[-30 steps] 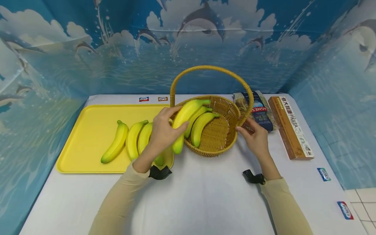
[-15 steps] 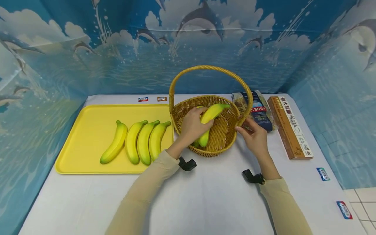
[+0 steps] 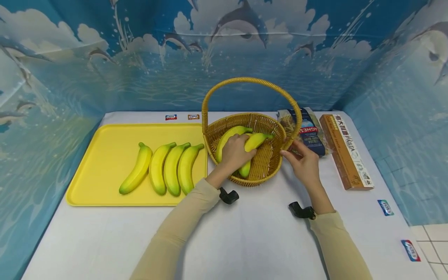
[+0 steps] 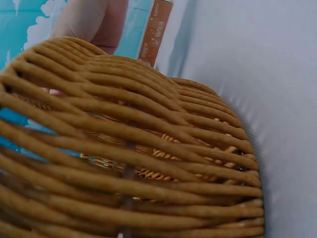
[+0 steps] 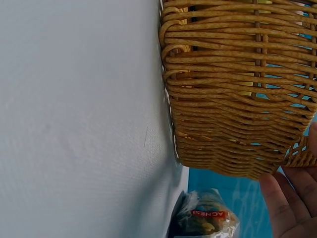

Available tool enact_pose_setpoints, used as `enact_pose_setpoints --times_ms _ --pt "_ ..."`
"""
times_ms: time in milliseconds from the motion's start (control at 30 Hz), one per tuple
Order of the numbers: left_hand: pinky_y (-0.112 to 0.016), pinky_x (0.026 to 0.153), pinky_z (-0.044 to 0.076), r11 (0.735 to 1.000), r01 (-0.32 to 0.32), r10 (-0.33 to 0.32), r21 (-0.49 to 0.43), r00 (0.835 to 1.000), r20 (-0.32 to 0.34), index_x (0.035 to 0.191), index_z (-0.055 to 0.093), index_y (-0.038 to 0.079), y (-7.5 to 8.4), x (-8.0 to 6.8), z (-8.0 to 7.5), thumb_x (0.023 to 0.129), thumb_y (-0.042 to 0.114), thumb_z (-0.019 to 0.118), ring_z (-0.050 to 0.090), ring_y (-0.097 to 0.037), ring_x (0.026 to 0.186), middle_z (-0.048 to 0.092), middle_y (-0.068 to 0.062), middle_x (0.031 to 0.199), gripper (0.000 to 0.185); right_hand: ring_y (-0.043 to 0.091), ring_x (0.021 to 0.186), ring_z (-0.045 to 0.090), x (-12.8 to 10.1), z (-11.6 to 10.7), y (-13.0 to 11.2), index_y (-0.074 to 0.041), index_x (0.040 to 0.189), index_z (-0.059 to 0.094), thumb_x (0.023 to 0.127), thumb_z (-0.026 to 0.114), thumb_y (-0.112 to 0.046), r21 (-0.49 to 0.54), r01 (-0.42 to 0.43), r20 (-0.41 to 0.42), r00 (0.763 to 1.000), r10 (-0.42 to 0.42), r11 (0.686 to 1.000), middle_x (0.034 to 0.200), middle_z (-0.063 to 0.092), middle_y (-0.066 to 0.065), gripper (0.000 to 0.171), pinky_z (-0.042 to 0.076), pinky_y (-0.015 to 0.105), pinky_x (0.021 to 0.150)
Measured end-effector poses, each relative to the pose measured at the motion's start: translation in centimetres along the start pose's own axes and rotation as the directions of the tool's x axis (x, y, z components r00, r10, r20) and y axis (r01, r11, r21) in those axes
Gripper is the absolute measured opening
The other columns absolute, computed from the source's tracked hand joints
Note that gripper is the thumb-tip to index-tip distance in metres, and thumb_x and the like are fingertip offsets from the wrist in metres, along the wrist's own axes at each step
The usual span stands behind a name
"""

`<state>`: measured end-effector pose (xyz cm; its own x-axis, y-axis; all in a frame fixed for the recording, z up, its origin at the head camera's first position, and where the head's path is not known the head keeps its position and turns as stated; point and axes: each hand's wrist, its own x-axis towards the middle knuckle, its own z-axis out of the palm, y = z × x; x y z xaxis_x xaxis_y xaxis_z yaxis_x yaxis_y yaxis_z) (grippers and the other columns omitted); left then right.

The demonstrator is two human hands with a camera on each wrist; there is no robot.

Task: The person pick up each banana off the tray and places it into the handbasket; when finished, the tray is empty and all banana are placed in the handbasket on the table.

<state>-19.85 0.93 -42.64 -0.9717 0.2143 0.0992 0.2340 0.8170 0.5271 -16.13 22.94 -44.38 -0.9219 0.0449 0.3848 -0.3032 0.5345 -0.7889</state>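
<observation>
In the head view, a brown wicker basket [image 3: 260, 182] with a tall arched handle stands on the white table. My left hand [image 3: 233, 153] reaches inside it and holds a yellow banana [image 3: 257, 141] with the thumb on the near side. Part of that banana is hidden by the hand. Another banana [image 3: 225, 140] lies along the basket's left side, partly covered. My right hand [image 3: 305, 163] grips the rim at the right foot of the handle. The right wrist view has the fingers of that hand [image 5: 292, 203] against the wicker. Only basket weave fills most of the left wrist view.
Left of the basket, a yellow tray [image 3: 101, 155] bears several bananas [image 3: 171, 169]. Behind the right hand are a bag of Agnesi pasta [image 3: 309, 134] and a long brown pasta box [image 3: 344, 155]. Small wrappers [image 3: 385, 207] lie along the table's edges.
My left hand has carried a banana rightward from beside the tray into the basket and lowered it there. The right hand has stayed on the basket's rim.
</observation>
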Motion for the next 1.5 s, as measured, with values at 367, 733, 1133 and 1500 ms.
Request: enact_pose_setpoints --times_ms 367,733,1133,1500 --pt "-0.037 0.072 0.056 0.994 -0.018 0.012 0.112 0.998 0.057 0.129 0.062 0.011 0.3 0.0 0.5 0.089 0.038 0.069 0.062 -0.025 0.103 0.061 -0.013 0.119 0.049 -0.016 0.1 0.054 0.1 0.0 0.0 -0.006 0.13 0.064 0.086 0.073 -0.01 0.016 0.017 -0.004 1.0 -0.017 1.0 0.119 0.068 0.018 0.044 0.046 0.003 0.078" --pt "-0.035 0.072 0.055 0.996 -0.024 0.02 0.09 0.999 0.046 0.132 0.061 0.013 0.4 -0.1 0.2 0.09 0.036 0.067 0.061 -0.024 0.104 0.059 -0.012 0.122 0.049 -0.015 0.101 0.054 0.1 0.0 -0.1 -0.007 0.131 0.062 0.086 0.073 -0.007 0.012 0.013 0.003 1.0 -0.013 1.0 0.121 0.068 0.017 0.047 0.046 0.003 0.079" --pt "-0.041 0.091 0.05 0.969 -0.203 0.199 -0.14 0.979 -0.042 0.139 0.056 0.016 1.1 -4.1 -4.0 0.092 0.034 0.066 0.054 -0.024 0.117 0.057 -0.008 0.127 0.052 -0.016 0.1 0.054 -0.1 0.0 0.0 -0.007 0.132 0.062 0.088 0.072 -0.012 0.014 0.007 0.001 1.0 -0.007 1.0 0.121 0.068 0.016 0.045 0.047 0.004 0.08" --pt "-0.045 0.087 0.048 0.94 -0.183 0.06 -0.288 0.921 -0.386 0.131 0.061 0.006 -7.0 -11.3 -12.7 0.086 0.017 0.074 0.056 -0.029 0.111 0.059 -0.015 0.127 0.048 -0.007 0.105 0.059 0.0 0.0 -0.2 -0.008 0.131 0.063 0.087 0.073 -0.011 0.002 0.011 0.002 1.0 -0.011 1.0 0.122 0.068 0.016 0.046 0.047 0.004 0.079"
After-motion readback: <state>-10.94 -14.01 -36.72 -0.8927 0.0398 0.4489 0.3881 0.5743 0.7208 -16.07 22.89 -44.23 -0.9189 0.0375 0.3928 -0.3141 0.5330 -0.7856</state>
